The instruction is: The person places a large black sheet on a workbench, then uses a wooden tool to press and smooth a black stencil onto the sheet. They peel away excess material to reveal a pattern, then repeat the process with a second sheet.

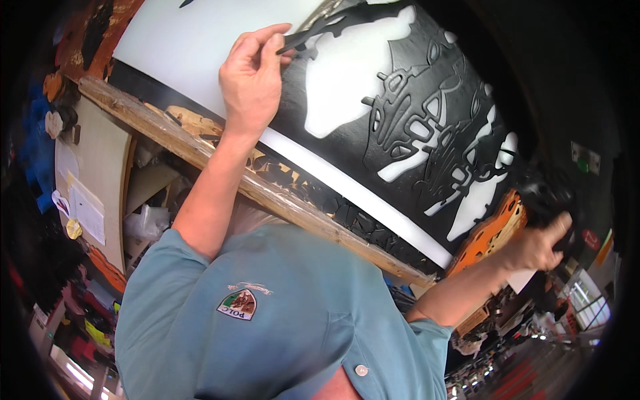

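Note:
A black sheet (347,140) with cut-out openings and raised curved shapes lies over a white board (180,47). White shows through its openings. My left hand (251,83) is closed in a pinch on a thin black strip at the sheet's far left edge, lifted slightly off the board. Out at the right, my right hand (533,250) is blurred, its forefinger stretched toward a dark machine part (547,190). Whether it touches that part or holds anything is unclear.
A wooden rail (293,217) runs along the bench's near edge, with black scraps (360,223) in the gap behind it. An orange-and-black patterned piece (490,233) stands by the sheet's right end. At the left, a cabinet panel (100,153) carries papers. A green button (584,164) sits at the far right.

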`<state>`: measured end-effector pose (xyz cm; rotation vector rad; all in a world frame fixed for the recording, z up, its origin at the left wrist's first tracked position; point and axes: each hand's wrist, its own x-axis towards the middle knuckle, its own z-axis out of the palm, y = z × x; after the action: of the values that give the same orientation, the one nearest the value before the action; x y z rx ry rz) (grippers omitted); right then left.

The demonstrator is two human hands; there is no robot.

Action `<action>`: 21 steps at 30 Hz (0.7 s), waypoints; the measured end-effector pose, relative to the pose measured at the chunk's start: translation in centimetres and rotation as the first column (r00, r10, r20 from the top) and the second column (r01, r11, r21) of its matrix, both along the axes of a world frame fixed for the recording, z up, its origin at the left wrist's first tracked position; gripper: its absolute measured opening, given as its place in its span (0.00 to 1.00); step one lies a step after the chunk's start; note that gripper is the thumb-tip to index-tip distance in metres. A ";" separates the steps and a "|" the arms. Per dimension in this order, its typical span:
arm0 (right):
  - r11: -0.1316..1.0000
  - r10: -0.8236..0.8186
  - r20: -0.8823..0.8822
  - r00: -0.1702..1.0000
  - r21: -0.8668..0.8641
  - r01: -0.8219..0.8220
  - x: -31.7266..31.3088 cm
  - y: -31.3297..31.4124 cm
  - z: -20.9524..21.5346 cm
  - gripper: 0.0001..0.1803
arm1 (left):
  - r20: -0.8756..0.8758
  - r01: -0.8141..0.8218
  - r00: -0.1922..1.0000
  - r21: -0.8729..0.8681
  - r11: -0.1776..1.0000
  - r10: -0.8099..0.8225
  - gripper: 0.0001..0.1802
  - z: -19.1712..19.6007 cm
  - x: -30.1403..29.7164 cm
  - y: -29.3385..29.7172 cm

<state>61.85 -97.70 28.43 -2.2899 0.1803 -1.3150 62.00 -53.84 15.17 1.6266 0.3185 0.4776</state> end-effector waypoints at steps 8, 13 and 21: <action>0.721 0.512 -0.605 0.609 -0.082 -0.688 -5.3 15.7 -10.6 0.47 | -0.078 0.334 0.941 0.374 0.865 -0.329 0.19 4.3 -7.6 -2.8; 0.744 0.512 -0.619 0.596 -0.027 -0.667 -4.7 16.0 -10.1 0.45 | -0.303 0.606 0.740 -0.085 0.791 -0.600 0.25 5.7 -9.7 -7.1; 0.739 0.603 -0.513 0.610 0.072 -0.670 -4.1 16.2 -11.3 0.25 | -0.354 0.306 0.651 -0.687 0.659 -0.672 0.33 5.5 -7.3 -7.4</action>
<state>57.80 -81.54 17.10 -2.4073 -0.5413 -0.3386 54.65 -61.21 20.70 1.1288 0.3834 -0.5723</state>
